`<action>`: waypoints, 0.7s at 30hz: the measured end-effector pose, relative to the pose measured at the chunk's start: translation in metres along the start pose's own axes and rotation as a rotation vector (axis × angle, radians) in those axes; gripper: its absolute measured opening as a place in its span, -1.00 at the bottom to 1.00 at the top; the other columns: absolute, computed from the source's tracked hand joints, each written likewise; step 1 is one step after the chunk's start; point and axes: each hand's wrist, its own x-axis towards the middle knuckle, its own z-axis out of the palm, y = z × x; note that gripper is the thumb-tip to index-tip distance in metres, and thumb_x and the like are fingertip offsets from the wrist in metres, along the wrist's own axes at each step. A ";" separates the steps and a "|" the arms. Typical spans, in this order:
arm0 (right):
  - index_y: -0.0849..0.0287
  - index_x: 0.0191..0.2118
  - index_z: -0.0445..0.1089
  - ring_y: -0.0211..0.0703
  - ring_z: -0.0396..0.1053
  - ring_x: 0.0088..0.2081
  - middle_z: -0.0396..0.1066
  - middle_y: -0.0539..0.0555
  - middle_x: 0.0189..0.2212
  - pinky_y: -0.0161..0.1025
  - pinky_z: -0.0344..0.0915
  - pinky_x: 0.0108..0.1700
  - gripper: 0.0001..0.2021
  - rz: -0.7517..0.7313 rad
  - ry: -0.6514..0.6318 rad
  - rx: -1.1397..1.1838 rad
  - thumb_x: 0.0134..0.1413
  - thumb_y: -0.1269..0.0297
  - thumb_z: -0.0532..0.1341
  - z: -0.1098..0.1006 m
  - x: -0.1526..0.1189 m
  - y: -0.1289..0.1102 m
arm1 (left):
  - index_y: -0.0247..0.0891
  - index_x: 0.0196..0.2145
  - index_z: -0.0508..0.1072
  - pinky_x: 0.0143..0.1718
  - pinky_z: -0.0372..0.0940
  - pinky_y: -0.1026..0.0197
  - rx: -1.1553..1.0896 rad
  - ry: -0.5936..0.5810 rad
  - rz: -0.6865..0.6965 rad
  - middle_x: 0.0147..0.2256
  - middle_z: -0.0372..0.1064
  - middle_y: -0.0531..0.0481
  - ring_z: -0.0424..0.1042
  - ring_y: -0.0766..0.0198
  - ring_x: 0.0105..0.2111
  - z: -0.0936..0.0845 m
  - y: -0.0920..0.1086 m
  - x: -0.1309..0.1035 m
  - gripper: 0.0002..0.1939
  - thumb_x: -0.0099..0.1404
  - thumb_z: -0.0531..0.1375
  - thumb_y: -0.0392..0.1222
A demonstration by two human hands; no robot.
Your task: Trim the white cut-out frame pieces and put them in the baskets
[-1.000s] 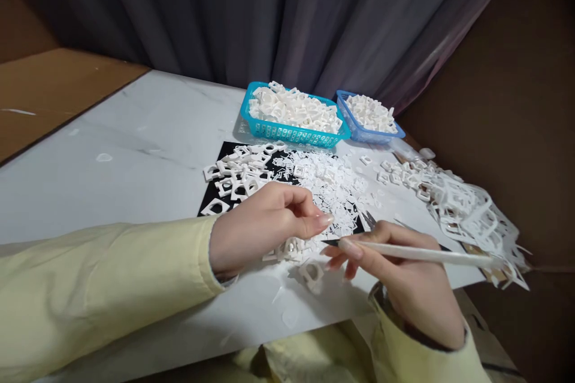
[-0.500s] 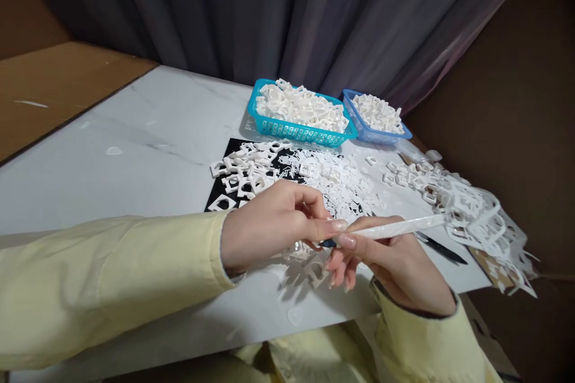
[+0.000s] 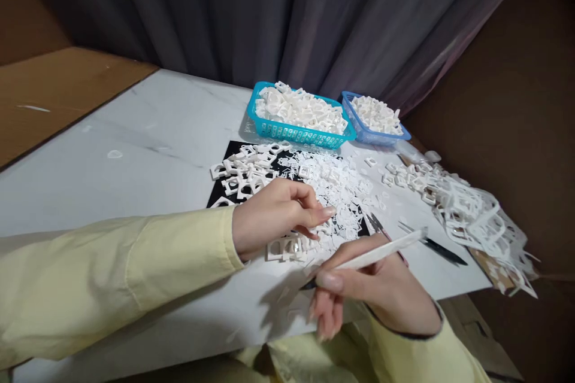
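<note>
My right hand (image 3: 363, 287) grips a slim, white-handled tool (image 3: 380, 252) between thumb and fingers. Its dark pointed tip (image 3: 308, 285) points down to the left, over the white table. To its upper left, my left hand (image 3: 281, 215) is closed in a pinch. Whatever it may hold is hidden by the fingers. Below and beside the left hand lie white plastic pieces with round cutouts (image 3: 287, 248). More of these white pieces (image 3: 245, 170) are heaped on a black mat (image 3: 218, 190), beside a spread of small white scraps (image 3: 345, 191).
Behind stand a turquoise basket (image 3: 305, 136) and a blue basket (image 3: 381, 137), both full of white parts. At right lie black tweezers (image 3: 444, 251), small white pieces (image 3: 406, 176) and a tangle of white strips (image 3: 476, 209). Cardboard (image 3: 67, 90) borders the left side.
My hands have come apart. The right hand has moved down and slightly left with the tool, its tip now clear of my left fingers. The left hand stays nearly in place.
</note>
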 end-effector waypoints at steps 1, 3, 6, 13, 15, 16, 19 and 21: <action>0.32 -0.46 0.49 -0.24 0.47 -0.57 0.51 0.11 -0.55 -0.38 0.41 -0.53 -0.86 -0.037 0.058 -0.019 0.01 0.36 0.26 -0.002 -0.002 -0.002 | -0.31 -0.66 0.24 -0.44 0.16 0.31 -0.006 -0.005 0.003 -0.60 0.23 0.14 0.29 0.40 -0.55 0.000 0.001 0.000 -0.72 -0.01 0.30 -0.25; 0.31 -0.47 0.49 -0.24 0.46 -0.58 0.51 0.11 -0.56 -0.38 0.41 -0.53 -0.87 -0.116 0.179 -0.072 0.01 0.36 0.27 -0.007 -0.004 -0.007 | -0.31 -0.68 0.24 -0.43 0.19 0.31 -0.021 -0.015 0.019 -0.61 0.22 0.14 0.27 0.41 -0.55 0.000 0.002 0.000 -0.72 -0.02 0.31 -0.27; 0.29 -0.46 0.49 -0.24 0.45 -0.57 0.51 0.11 -0.55 -0.38 0.41 -0.52 -0.86 -0.200 0.265 -0.137 0.02 0.33 0.26 -0.018 -0.005 -0.011 | -0.31 -0.67 0.26 -0.41 0.20 0.32 -0.022 -0.022 0.023 -0.61 0.23 0.14 0.28 0.40 -0.53 0.001 0.003 -0.001 -0.73 -0.01 0.30 -0.28; 0.28 -0.41 0.48 -0.24 0.47 -0.52 0.51 0.12 -0.50 -0.37 0.41 -0.47 -0.86 -0.198 0.245 -0.212 0.06 0.32 0.23 -0.026 0.000 -0.004 | -0.31 -0.66 0.27 -0.44 0.16 0.32 -0.009 -0.028 0.015 -0.62 0.24 0.14 0.28 0.41 -0.54 0.002 0.002 -0.003 -0.76 0.02 0.27 -0.30; 0.29 -0.42 0.49 -0.25 0.46 -0.53 0.51 0.11 -0.52 -0.38 0.40 -0.47 -0.86 -0.192 0.243 -0.216 0.05 0.31 0.24 -0.025 0.001 -0.004 | -0.31 -0.65 0.28 -0.44 0.15 0.31 -0.006 -0.035 0.014 -0.60 0.27 0.13 0.29 0.40 -0.53 0.002 0.003 -0.003 -0.77 0.02 0.27 -0.30; 0.29 -0.43 0.49 -0.25 0.46 -0.54 0.51 0.11 -0.53 -0.39 0.40 -0.49 -0.85 -0.191 0.241 -0.214 0.04 0.31 0.25 -0.024 0.002 -0.004 | -0.31 -0.65 0.28 -0.44 0.14 0.31 -0.004 -0.040 0.015 -0.60 0.28 0.13 0.29 0.39 -0.53 0.002 0.003 -0.003 -0.78 0.02 0.27 -0.29; 0.28 -0.44 0.49 -0.25 0.46 -0.54 0.51 0.10 -0.54 -0.39 0.40 -0.49 -0.84 -0.186 0.234 -0.216 0.04 0.30 0.25 -0.024 0.002 -0.005 | -0.32 -0.64 0.29 -0.44 0.13 0.31 0.001 -0.053 0.022 -0.60 0.27 0.13 0.28 0.40 -0.54 0.003 0.004 -0.004 -0.78 0.03 0.27 -0.29; 0.28 -0.45 0.49 -0.24 0.46 -0.55 0.51 0.11 -0.54 -0.38 0.41 -0.50 -0.84 -0.188 0.237 -0.220 0.04 0.29 0.25 -0.024 0.002 -0.005 | -0.32 -0.65 0.29 -0.45 0.13 0.31 0.003 -0.052 0.026 -0.61 0.26 0.14 0.27 0.41 -0.54 0.003 0.004 -0.004 -0.78 0.02 0.27 -0.30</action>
